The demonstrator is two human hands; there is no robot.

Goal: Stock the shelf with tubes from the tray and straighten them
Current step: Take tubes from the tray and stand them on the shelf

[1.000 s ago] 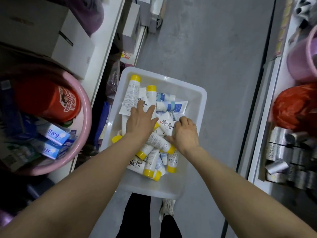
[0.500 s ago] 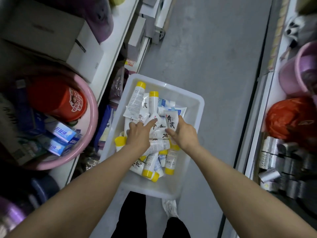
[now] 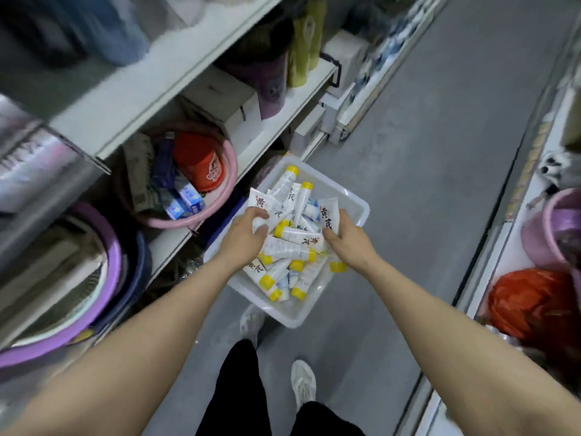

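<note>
The tubes [image 3: 287,247] are white with yellow caps, and some carry black characters with a small red mark; a few among them show blue print. The tray [image 3: 361,206] is translucent white. The floor [image 3: 440,152] is plain grey. On the shelf [image 3: 276,121], which is white, a pink basin [image 3: 231,158] holds a red tub [image 3: 198,163] with a white label and blue-and-white boxes [image 3: 188,199]. Near the shelf's front edge lies a purple basin [image 3: 111,262]. Across the aisle sit a lilac bucket [image 3: 548,221] and an orange-red bag [image 3: 534,303]. The trousers [image 3: 239,394] are black, the shoes [image 3: 303,383] white.
</note>
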